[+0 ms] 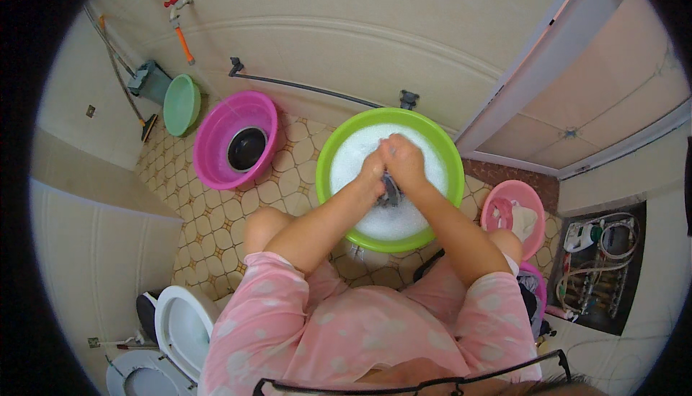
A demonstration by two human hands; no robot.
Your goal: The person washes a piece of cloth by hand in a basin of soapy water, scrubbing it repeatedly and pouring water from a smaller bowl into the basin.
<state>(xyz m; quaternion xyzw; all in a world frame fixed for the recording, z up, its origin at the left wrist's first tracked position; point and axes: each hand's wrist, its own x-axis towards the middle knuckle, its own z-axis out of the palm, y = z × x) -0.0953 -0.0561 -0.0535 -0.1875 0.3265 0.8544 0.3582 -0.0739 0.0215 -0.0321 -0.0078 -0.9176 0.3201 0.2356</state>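
A lime-green plastic basin stands on the tiled floor in front of me, filled with white suds. Over its middle my left hand and my right hand are pressed together, fingers curled. Both grip a dark grey wet cloth, whose lower end hangs down to the foam. The fingers and foam hide much of the cloth, so what kind of garment it is does not show.
Water runs from a wall tap into a magenta basin holding a dark round object. A green basin leans by the wall. Right are a pink basin with clothes, a recessed pipe box and a door. The toilet is behind left.
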